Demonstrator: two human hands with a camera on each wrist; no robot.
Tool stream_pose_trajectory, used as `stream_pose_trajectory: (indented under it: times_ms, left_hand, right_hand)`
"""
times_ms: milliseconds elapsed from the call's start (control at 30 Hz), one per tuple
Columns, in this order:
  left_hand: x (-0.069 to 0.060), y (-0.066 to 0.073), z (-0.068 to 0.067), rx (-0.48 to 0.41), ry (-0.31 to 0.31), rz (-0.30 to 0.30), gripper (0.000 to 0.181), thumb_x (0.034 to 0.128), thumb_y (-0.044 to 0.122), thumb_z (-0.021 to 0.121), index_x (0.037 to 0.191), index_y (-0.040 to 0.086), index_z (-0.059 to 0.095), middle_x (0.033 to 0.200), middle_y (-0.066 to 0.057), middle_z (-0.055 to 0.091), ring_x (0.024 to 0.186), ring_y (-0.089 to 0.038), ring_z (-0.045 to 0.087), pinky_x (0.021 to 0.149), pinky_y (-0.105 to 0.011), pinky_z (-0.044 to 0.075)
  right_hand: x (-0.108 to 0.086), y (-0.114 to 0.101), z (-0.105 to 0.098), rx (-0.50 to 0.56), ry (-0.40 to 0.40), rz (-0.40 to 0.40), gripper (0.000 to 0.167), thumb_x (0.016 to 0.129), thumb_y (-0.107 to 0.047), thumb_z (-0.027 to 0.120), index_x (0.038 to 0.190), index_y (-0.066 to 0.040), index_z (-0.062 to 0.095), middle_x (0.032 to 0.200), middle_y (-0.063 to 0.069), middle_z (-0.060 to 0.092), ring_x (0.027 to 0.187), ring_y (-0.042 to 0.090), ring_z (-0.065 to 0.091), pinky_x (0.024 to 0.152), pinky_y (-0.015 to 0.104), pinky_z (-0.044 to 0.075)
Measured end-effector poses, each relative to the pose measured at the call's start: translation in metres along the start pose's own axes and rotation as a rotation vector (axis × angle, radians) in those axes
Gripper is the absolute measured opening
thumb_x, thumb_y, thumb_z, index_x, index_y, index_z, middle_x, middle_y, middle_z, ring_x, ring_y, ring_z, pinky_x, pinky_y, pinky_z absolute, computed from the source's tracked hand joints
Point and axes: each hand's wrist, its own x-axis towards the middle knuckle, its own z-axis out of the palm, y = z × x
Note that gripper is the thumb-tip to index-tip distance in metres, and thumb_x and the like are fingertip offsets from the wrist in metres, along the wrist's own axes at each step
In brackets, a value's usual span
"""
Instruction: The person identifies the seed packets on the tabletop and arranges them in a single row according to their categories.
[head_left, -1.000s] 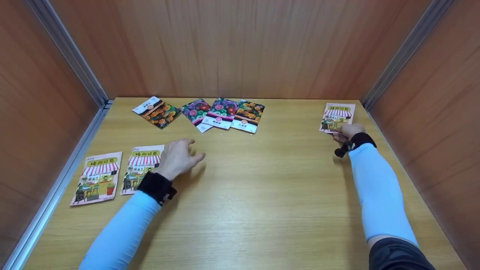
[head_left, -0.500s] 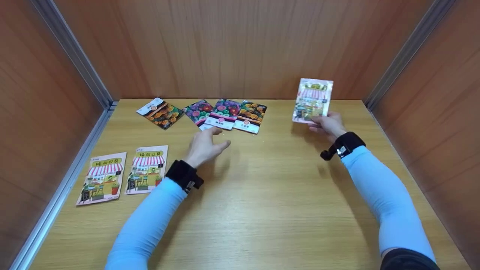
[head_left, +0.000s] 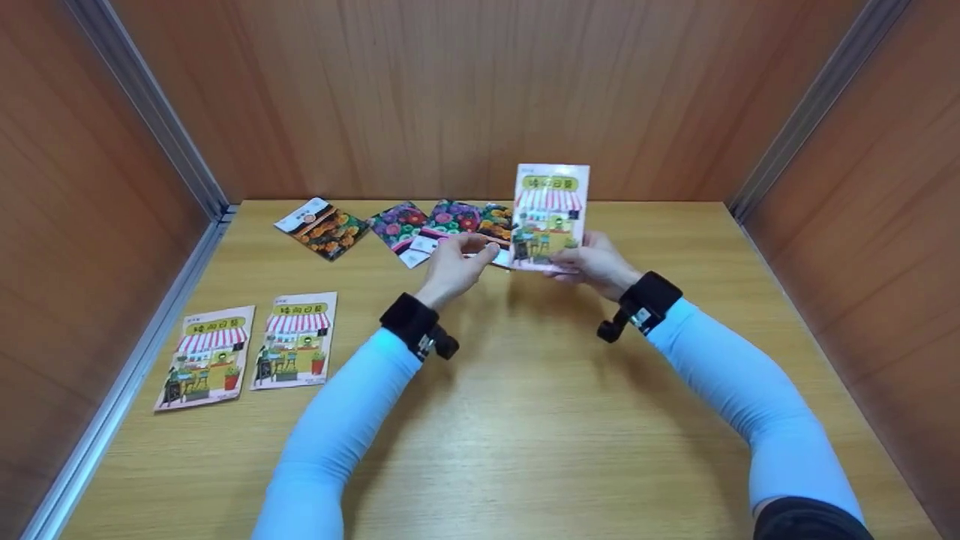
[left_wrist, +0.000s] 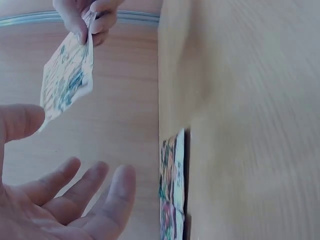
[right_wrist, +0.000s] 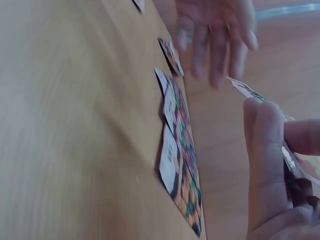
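Pink packet [head_left: 550, 214] pinched at lower edge by right hand [head_left: 600, 266]; left hand [head_left: 452, 270] near, thumb and fingers loosely parted.

in the head view, the held packet [head_left: 551, 199] covers the right side of the orange-flowered card [head_left: 495, 219] at upper centre; the left hand [head_left: 452, 268] hides part of the purple-flowered card [head_left: 453, 216] beside it. in the left wrist view, the packet's print is blurred and the top edge cuts the right hand [left_wrist: 104, 21]; in the right wrist view, the right edge crops the packet.
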Motion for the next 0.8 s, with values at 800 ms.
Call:
stream_pose_trajectory:
  times_ms: [800]
  left_hand:
    - [-0.021,-0.053,-0.073,0.157,-0.014,-0.283,0.052,0.1038,0.014,0.076,0.152,-0.001,0.062,0.134,-0.02,0.075,0.103,-0.02,0.071,0.094,-0.029,0.06]
  right_hand:
    - [0.004,0.042,0.033,-0.297,-0.268,0.134,0.053,0.109,-0.009,0.069,0.154,0.011,0.051,0.102,0.003,0.083,0.082,0.012,0.08,0.078,0.026,0.068]
